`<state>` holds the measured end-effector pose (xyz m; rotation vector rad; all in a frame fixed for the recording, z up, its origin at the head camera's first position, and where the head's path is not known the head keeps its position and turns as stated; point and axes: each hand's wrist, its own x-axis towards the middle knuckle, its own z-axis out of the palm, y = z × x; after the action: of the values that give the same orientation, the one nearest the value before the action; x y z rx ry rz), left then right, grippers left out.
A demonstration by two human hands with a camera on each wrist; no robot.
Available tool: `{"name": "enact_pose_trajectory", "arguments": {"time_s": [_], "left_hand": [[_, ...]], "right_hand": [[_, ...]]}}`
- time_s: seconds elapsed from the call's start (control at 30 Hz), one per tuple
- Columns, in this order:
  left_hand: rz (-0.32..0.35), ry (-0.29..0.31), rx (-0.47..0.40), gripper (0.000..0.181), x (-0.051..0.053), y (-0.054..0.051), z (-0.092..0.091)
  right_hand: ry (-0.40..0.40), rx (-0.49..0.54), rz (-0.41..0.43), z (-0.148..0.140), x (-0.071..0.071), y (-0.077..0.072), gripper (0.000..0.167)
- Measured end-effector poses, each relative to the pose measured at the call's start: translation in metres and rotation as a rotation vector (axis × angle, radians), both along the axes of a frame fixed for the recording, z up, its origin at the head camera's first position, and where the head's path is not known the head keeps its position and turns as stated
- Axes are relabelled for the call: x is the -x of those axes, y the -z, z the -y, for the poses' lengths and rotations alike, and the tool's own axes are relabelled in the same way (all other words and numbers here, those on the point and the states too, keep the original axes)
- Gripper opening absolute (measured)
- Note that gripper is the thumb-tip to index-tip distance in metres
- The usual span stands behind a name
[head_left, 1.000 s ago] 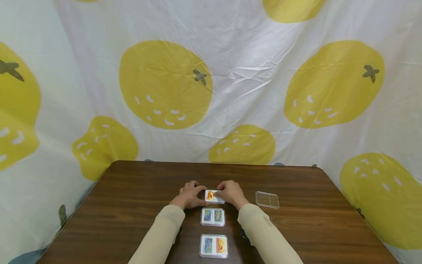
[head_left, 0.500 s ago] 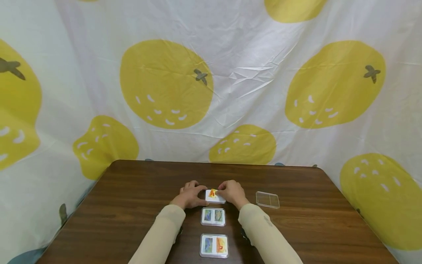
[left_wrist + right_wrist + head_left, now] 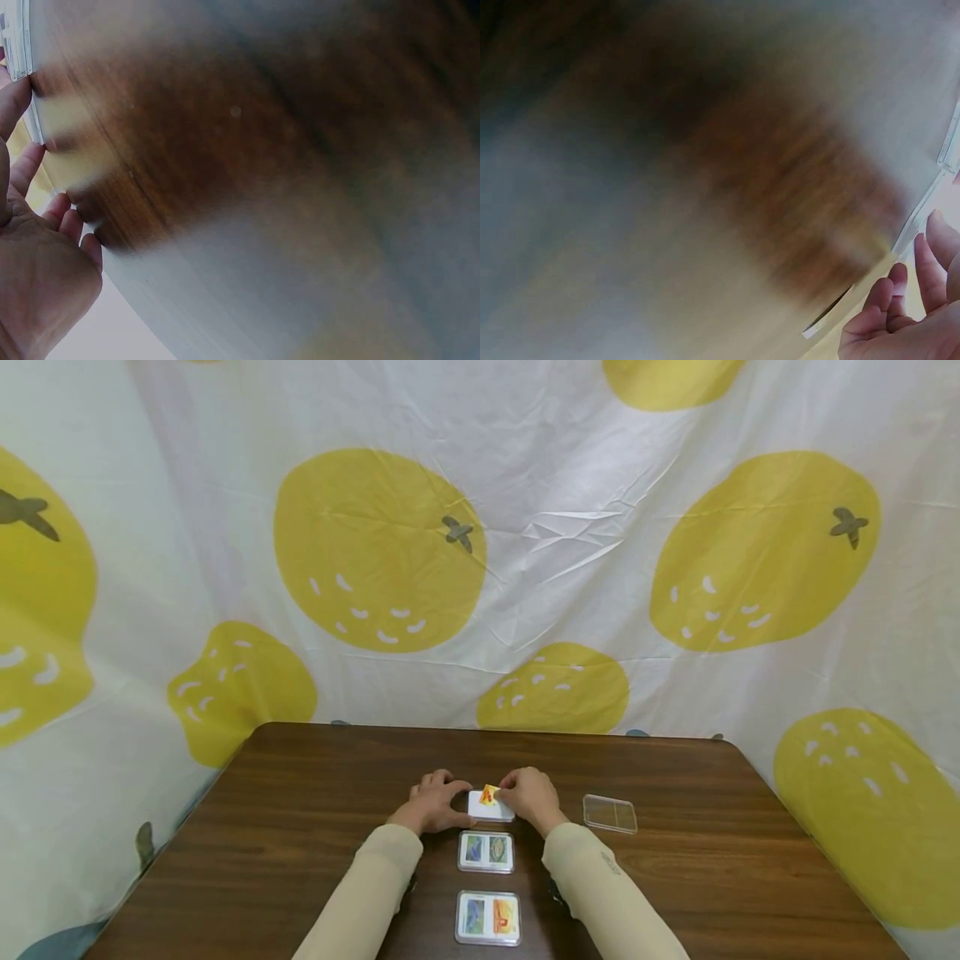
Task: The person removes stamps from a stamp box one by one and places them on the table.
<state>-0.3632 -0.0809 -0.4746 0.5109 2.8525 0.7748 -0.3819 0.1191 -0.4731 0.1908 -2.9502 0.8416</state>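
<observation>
In the head view, my left hand (image 3: 430,804) holds the left side of a small white-backed clear case (image 3: 491,814), with the thumb at its near corner and the index finger at its far corner. My right hand (image 3: 530,795) pinches a small orange and yellow picture card (image 3: 488,795) over the far part of that case; the card is tilted. The rest of the white face is bare. In the left wrist view, the left hand (image 3: 45,262) has its fingertips on the table; the right wrist view shows the right hand (image 3: 911,319) only in part.
A clear plastic lid (image 3: 610,813) lies to the right of my right hand. Nearer me are two clear cases: one with a blue and a green picture (image 3: 486,852), another with a blue and an orange picture (image 3: 487,918). A lemon-patterned curtain (image 3: 555,568) hangs behind the wooden table (image 3: 315,777).
The orange card has come up off the white case and shifted right and away, turning askew, in my right hand. My left hand has stayed on the case.
</observation>
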Motion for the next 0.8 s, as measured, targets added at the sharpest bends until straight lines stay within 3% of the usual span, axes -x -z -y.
{"name": "enact_pose_trajectory", "arguments": {"time_s": [0.23,0.53,0.8], "left_hand": [[0.006,-0.005,0.001,0.058,-0.0002,0.0000,0.0001],[-0.004,-0.010,0.002,0.058,-0.0003,0.0008,-0.0006],[0.000,-0.015,0.012,0.060,0.0008,0.0019,-0.0004]], "right_hand": [[-0.028,0.118,0.027,0.0005,0.0011,-0.0008,0.008],[-0.041,0.336,0.170,-0.0011,0.0042,-0.0024,0.009],[-0.063,0.454,0.263,-0.0086,0.0069,-0.0040,0.010]]}}
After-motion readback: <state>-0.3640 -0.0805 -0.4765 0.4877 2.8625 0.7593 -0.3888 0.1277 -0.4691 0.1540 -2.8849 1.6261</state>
